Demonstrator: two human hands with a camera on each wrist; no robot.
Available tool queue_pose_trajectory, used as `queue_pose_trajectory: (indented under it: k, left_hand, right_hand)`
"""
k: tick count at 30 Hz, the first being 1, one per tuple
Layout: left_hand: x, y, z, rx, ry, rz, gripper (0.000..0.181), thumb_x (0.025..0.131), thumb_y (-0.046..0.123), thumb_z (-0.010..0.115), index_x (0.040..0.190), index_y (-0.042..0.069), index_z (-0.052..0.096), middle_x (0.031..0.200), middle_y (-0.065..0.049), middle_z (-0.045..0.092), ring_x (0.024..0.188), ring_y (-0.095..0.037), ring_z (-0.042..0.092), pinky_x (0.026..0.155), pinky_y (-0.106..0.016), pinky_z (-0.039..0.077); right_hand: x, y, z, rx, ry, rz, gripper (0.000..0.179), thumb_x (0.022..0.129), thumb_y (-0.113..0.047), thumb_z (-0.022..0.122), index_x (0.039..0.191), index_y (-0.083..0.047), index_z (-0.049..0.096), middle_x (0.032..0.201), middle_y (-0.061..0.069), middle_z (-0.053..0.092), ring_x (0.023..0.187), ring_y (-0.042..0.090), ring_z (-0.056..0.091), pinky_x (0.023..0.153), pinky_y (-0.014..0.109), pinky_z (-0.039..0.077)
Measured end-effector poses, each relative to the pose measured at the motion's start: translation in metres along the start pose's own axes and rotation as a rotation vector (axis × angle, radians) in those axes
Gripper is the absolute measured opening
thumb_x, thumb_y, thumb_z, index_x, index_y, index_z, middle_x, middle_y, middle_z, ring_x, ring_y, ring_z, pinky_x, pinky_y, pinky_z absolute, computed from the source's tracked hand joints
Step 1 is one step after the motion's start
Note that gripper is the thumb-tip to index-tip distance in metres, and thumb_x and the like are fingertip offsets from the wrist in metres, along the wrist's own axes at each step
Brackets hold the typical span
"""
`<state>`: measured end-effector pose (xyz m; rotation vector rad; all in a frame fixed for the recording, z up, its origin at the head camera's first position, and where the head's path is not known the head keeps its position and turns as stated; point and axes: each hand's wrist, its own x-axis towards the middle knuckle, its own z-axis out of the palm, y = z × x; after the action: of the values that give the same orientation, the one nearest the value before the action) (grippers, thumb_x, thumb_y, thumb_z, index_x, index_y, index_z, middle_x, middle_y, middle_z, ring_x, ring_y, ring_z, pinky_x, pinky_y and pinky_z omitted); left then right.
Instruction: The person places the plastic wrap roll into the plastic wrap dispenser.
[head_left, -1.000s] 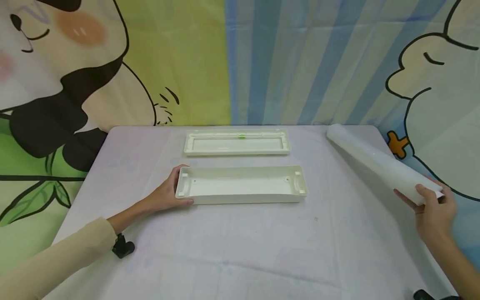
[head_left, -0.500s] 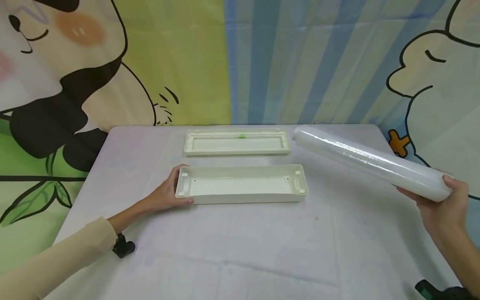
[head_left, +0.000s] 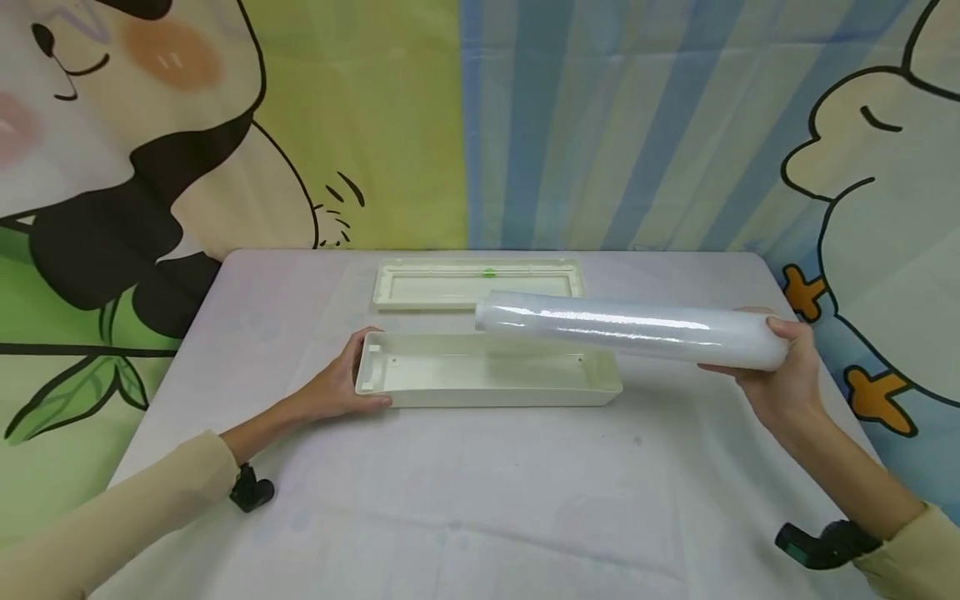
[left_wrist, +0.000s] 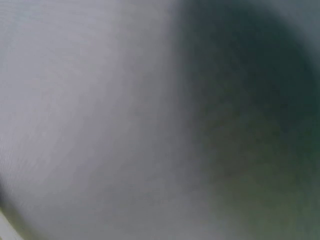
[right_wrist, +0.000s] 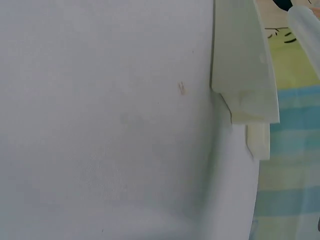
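In the head view my right hand [head_left: 783,371] grips the right end of a shiny roll of plastic wrap [head_left: 630,327]. The roll is held in the air, nearly level, its far end over the right part of a long cream box [head_left: 487,398] with an uncovered top. My left hand [head_left: 341,379] grips the box's left end, thumb at the front and fingers behind. Behind the box lies a matching cream lid [head_left: 427,285] with a small green piece, partly covered by the roll. The right wrist view shows the box's side [right_wrist: 242,50] and the roll's end [right_wrist: 306,30]; the left wrist view is mostly blurred.
A white cloth covers the table [head_left: 480,500]. A printed curtain [head_left: 405,125] with cartoon figures and stripes stands right behind the table's back edge. Small dark cameras sit at both wrists.
My right hand has carried the plastic wrap roll left from the table's right side, turning it nearly level over the box. The left hand has stayed on the box.
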<state>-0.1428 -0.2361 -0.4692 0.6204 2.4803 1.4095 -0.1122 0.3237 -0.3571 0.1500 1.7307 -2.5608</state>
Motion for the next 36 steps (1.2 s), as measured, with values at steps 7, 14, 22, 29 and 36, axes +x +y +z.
queue_pose_trajectory:
  k: [7, 14, 22, 29, 36]
  left_hand:
    - [-0.001, 0.001, -0.001, 0.001, 0.002, -0.001, 0.103, 0.071, 0.017, 0.087, 0.148, 0.016, 0.018, 0.138, -0.009, 0.045, 0.116, -0.021, 0.049, 0.094, -0.027, 0.042]
    - [0.000, 0.001, -0.001, -0.006, 0.005, 0.000, 0.102, 0.071, 0.016, 0.087, 0.147, 0.017, 0.019, 0.134, -0.007, 0.046, 0.111, -0.011, 0.048, 0.092, -0.025, 0.042]
    - [0.000, -0.001, -0.001, -0.016, -0.002, 0.002, 0.100, 0.072, 0.017, 0.086, 0.146, 0.020, 0.019, 0.128, -0.008, 0.049, 0.108, -0.013, 0.050, 0.090, -0.023, 0.043]
    - [0.000, -0.001, 0.000, -0.013, 0.008, 0.001, 0.102, 0.071, 0.016, 0.086, 0.147, 0.015, 0.019, 0.130, -0.008, 0.048, 0.107, -0.011, 0.050, 0.089, -0.023, 0.043]
    - [0.001, 0.002, 0.000, -0.001, 0.009, -0.004, 0.101, 0.071, 0.016, 0.086, 0.147, 0.017, 0.019, 0.130, -0.008, 0.048, 0.108, -0.012, 0.049, 0.091, -0.022, 0.041]
  right_hand:
    - [0.018, 0.028, 0.049, -0.140, -0.076, 0.056, 0.029, 0.095, -0.032, 0.036, 0.115, -0.015, 0.050, 0.114, -0.002, 0.053, 0.100, 0.015, 0.058, 0.071, 0.040, 0.057]
    - [0.030, 0.056, 0.080, -0.243, -0.115, 0.146, 0.029, 0.096, -0.036, 0.032, 0.115, -0.018, 0.047, 0.113, -0.001, 0.052, 0.096, 0.015, 0.061, 0.073, 0.039, 0.057]
    - [0.038, 0.070, 0.095, -0.266, -0.140, 0.177, 0.030, 0.095, -0.034, 0.032, 0.116, -0.016, 0.045, 0.110, 0.000, 0.053, 0.093, 0.015, 0.062, 0.072, 0.040, 0.057]
    - [0.041, 0.073, 0.102, -0.249, -0.136, 0.188, 0.027, 0.091, -0.028, 0.033, 0.110, -0.014, 0.046, 0.105, 0.001, 0.055, 0.089, 0.016, 0.063, 0.070, 0.042, 0.057]
    - [0.042, 0.074, 0.108, -0.271, -0.135, 0.186, 0.031, 0.090, -0.028, 0.034, 0.112, -0.009, 0.045, 0.108, 0.004, 0.053, 0.091, 0.017, 0.062, 0.071, 0.043, 0.058]
